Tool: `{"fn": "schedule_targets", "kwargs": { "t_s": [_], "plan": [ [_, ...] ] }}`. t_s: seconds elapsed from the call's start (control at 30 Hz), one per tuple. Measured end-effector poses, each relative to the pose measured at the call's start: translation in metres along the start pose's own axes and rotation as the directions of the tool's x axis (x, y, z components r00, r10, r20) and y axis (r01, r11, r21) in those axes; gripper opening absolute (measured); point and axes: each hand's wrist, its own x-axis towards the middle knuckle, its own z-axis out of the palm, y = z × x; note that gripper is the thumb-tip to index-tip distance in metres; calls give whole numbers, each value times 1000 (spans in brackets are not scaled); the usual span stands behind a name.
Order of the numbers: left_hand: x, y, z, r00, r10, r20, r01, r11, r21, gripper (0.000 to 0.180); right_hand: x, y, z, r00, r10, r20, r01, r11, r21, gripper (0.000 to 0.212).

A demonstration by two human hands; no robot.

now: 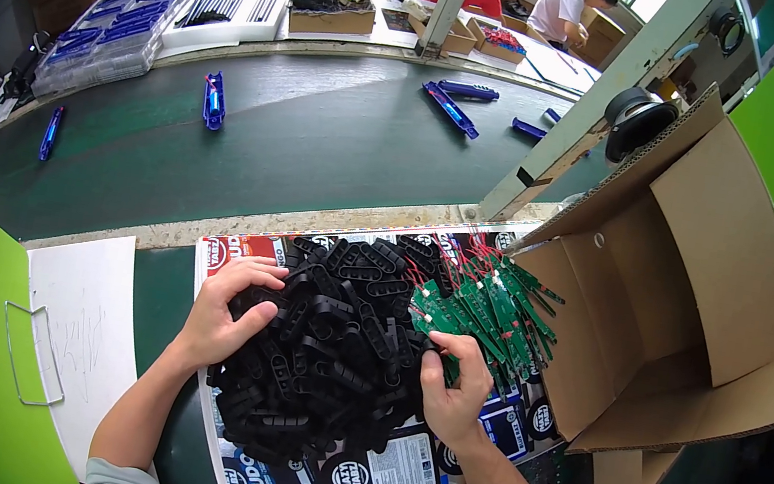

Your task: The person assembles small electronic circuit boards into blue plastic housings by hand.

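A heap of black oblong plastic parts with slots [316, 373] lies on a printed sheet in front of me. My left hand [229, 313] rests at the heap's left side, thumb and fingers apart, fingertips touching the black parts. At the heap's right edge my right hand [457, 387] is closed, thumb and forefinger pinching a small black plastic part, mostly hidden by the fingers. Just beyond the right hand lies a bunch of narrow green circuit boards with red wires [482, 313], partly overlapping the heap.
An open cardboard box [636, 332] stands at my right. Beyond a ledge runs a dark green belt [312, 139] carrying several blue casings [215, 101]. Clear trays [128, 24] stand far left. A white sheet [85, 326] lies left. A slanted post [578, 120] rises ahead; two people work across the belt.
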Motion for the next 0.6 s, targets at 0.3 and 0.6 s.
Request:
{"fn": "schedule_targets", "kwargs": {
  "t_s": [0.3,0.6],
  "plan": [
    [-5,-2,-1,1000,-1,-1,1,997,-81,43,-4,0,0,999,32,5,-32,999,-9,24],
    [1,-16,-10,990,-126,-63,81,875,-477,56,0,2,0,1000,25,-9,-25,1000,-2,21]
  ]
}}
